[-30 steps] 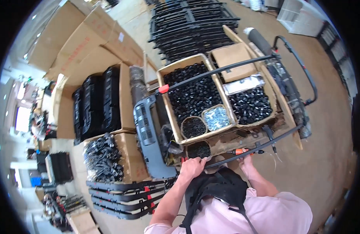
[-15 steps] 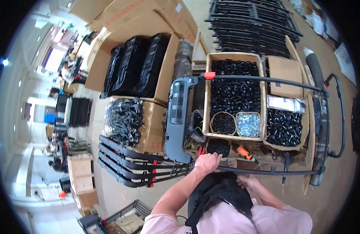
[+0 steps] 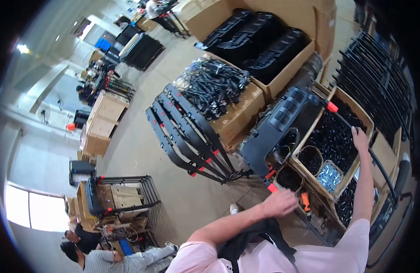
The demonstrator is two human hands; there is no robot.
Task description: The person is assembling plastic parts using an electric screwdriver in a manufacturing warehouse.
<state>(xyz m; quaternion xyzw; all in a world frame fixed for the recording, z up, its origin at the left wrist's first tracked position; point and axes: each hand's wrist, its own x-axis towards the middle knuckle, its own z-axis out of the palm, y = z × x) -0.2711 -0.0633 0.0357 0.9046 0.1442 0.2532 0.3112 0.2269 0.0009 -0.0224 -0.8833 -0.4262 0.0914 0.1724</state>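
Note:
A black tubular frame with a dark vented plastic panel (image 3: 282, 119) at one end lies across the parts boxes. Its far bar (image 3: 341, 119) carries a red clip (image 3: 332, 107) near the panel. My right hand (image 3: 359, 139) is closed round that far bar, above a wooden box of black parts. Close to the near bar, my left hand (image 3: 281, 203) is curled beside another red clip (image 3: 272, 187); what it holds, if anything, is hidden. Just beyond it stand a round tub of small black parts (image 3: 289, 178) and an orange power tool (image 3: 306, 203).
The wooden box (image 3: 370, 123) also holds a tub of silver screws (image 3: 329, 176). Several similar frames (image 3: 187, 132) stand to the left, next to a carton of black fittings (image 3: 214, 84). Black panels (image 3: 264, 43) fill a big carton behind. Two people (image 3: 94, 255) are at lower left.
The view has swung to the left. My right hand has gone from beside the apron to the frame's far bar. My left hand has come away from the tub's edge, toward me.

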